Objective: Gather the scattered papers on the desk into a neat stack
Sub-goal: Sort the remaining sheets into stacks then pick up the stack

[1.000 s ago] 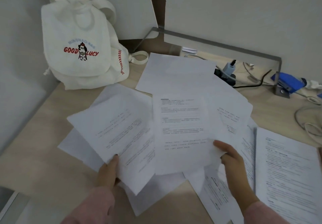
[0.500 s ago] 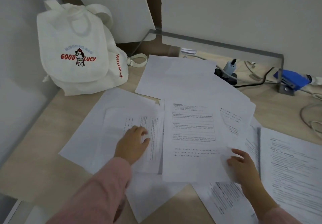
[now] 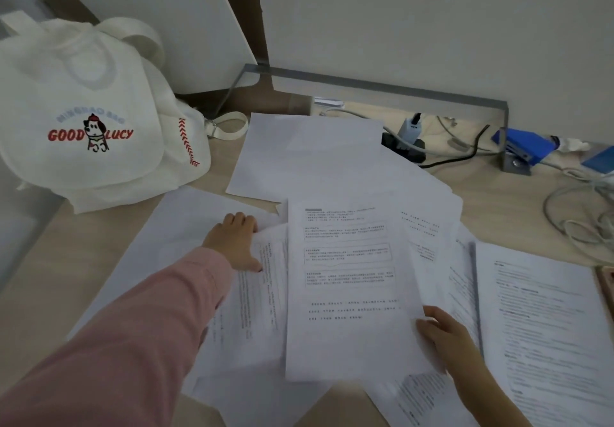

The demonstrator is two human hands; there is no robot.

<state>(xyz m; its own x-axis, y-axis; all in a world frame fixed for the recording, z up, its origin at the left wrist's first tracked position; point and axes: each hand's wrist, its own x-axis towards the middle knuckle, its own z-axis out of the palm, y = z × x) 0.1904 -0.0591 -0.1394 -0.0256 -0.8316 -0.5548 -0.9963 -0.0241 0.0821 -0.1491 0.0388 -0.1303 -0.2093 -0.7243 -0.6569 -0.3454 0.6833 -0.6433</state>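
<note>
Several white printed papers lie overlapping on the wooden desk [image 3: 83, 270]. A printed sheet [image 3: 349, 287] lies on top in the middle, and my right hand [image 3: 445, 337] grips its lower right corner, thumb on the page. My left hand [image 3: 237, 242], in a pink sleeve, rests with curled fingers on the upper edge of a left sheet [image 3: 262, 293], whose top corner curls up under it. A blank sheet [image 3: 305, 157] lies farther back. More printed pages [image 3: 545, 327] lie at the right.
A white "GOOD LUCY" bag [image 3: 96, 117] stands at the back left against the wall. Cables [image 3: 578, 214], a dark plug block [image 3: 403, 142] and a blue object [image 3: 525, 147] crowd the back right under a grey metal rail [image 3: 382, 86].
My left hand has let go of the lifted left sheet, laid it flat, and reached farther up to its top edge. My right hand stays at the middle sheet's lower right corner.
</note>
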